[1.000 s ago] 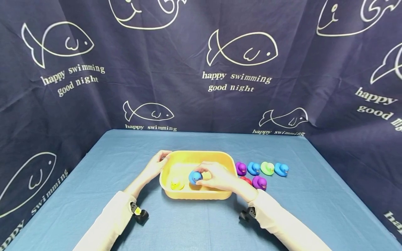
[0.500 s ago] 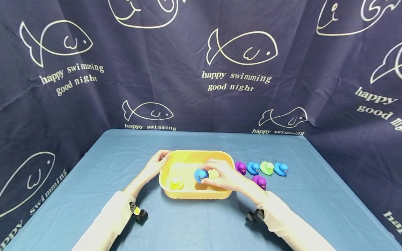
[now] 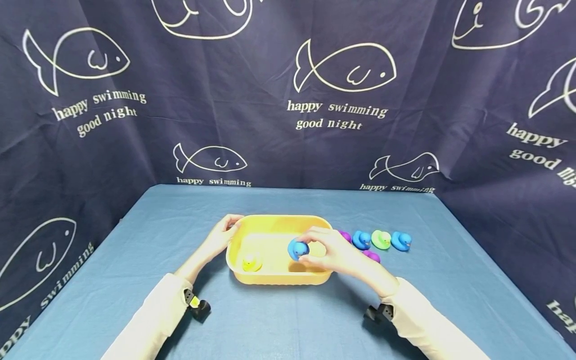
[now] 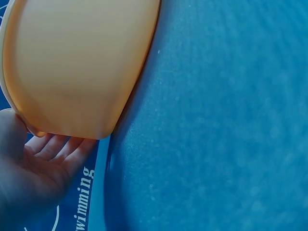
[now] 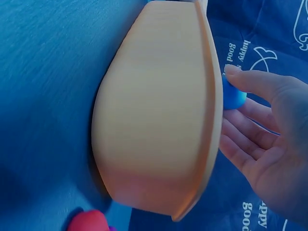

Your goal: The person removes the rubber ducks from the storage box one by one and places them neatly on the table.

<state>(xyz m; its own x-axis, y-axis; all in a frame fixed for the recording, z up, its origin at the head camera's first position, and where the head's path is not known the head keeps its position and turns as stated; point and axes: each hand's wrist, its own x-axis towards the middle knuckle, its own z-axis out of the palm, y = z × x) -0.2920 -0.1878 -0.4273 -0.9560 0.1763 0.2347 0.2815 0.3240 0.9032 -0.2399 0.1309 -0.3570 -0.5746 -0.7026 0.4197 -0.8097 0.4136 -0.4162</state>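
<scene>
In the head view, a yellow plastic tub (image 3: pixel 279 278) stands on the table, with a yellow rubber duck (image 3: pixel 251 263) inside near its front left corner. My left hand (image 3: pixel 220 236) holds the tub's left end; the left wrist view has the thumb by the rim and the fingers (image 4: pixel 60 149) against the outer wall. Above the tub's right half, my right hand (image 3: pixel 330 251) pinches a blue rubber duck (image 3: pixel 297 249) between thumb and fingers. From the right wrist, that blue duck (image 5: pixel 234 96) is partly hidden behind the tub's rim.
Right of the tub stand more rubber ducks: a blue one (image 3: pixel 361 240), a green one (image 3: pixel 381 240) and another blue one (image 3: pixel 401 241). Two purple ducks are partly covered by my right hand and forearm. A red duck (image 5: pixel 89 221) shows low in the right wrist view.
My right hand has moved rightward over the tub with the blue duck in its fingers. Its forearm now hides the red duck in the head view. My left hand stays at the tub.
</scene>
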